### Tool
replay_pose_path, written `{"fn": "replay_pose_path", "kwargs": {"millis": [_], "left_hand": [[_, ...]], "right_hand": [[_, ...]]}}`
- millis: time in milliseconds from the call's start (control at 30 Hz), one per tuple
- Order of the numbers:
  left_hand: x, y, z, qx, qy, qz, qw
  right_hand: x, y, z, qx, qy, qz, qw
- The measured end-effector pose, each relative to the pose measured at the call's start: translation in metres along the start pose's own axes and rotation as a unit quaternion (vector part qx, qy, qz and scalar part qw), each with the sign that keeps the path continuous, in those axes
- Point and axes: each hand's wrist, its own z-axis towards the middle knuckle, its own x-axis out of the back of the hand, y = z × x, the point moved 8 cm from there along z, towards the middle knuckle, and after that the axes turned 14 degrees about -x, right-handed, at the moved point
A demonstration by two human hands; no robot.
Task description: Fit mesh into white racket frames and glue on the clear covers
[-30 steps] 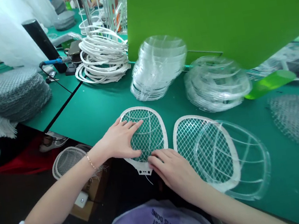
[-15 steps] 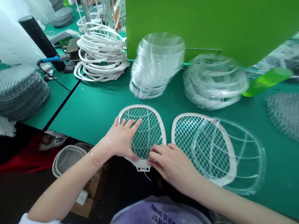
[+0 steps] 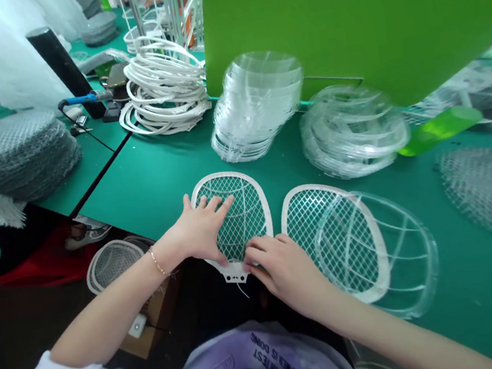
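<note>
Faces a green bench (image 3: 147,174) carrying a clear ribbed frame (image 3: 430,249) lapped over a white mesh frame (image 3: 307,224). Has a racket-shaped mesh head (image 3: 243,209) beside these, at the front edge. Holds the left hand (image 3: 200,231) wide over it; curls the right hand (image 3: 282,271) at its lower rim, cannot tell whether gripping.

Left racket head (image 3: 246,212) is white-rimmed with a diamond lattice, right racket head (image 3: 305,228) the same; tabletop (image 3: 151,171) teal-green. Upright panel (image 3: 332,17) is plain bright green, stacked rings (image 3: 164,89) white, mesh pile (image 3: 22,156) grey, net-patterned. Shirt (image 3: 248,357) is lilac with black lettering; tool handle (image 3: 80,99) blue.
</note>
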Motion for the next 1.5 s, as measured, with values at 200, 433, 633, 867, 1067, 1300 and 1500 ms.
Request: {"fn": "replay_pose_path", "kwargs": {"millis": [200,433,633,867,1067,1300,1500], "left_hand": [[-0.001,0.003,0.002,0.053,-0.061,0.008,0.997],[0.000,0.005,0.004,0.064,-0.094,0.031,0.993],[0.000,0.006,0.003,0.062,-0.088,0.035,0.994],[0.000,0.010,-0.001,0.054,-0.103,0.022,0.993],[0.000,0.006,-0.006,0.044,-0.093,0.002,0.995],[-0.003,0.002,-0.007,0.025,-0.070,-0.003,0.997],[-0.005,0.001,-0.005,0.027,-0.066,-0.019,0.997]], "right_hand": [[0.003,0.004,0.017,-0.055,-0.096,0.034,0.993],[0.012,0.005,0.023,-0.078,-0.115,0.086,0.987],[0.008,0.006,0.033,-0.087,-0.088,0.072,0.990],[-0.003,0.007,0.032,-0.038,-0.093,0.108,0.989],[-0.005,0.011,0.028,-0.029,-0.070,0.157,0.985],[-0.008,0.012,0.027,-0.045,-0.061,0.176,0.982],[-0.010,0.011,0.028,-0.081,-0.074,0.161,0.981]]}}
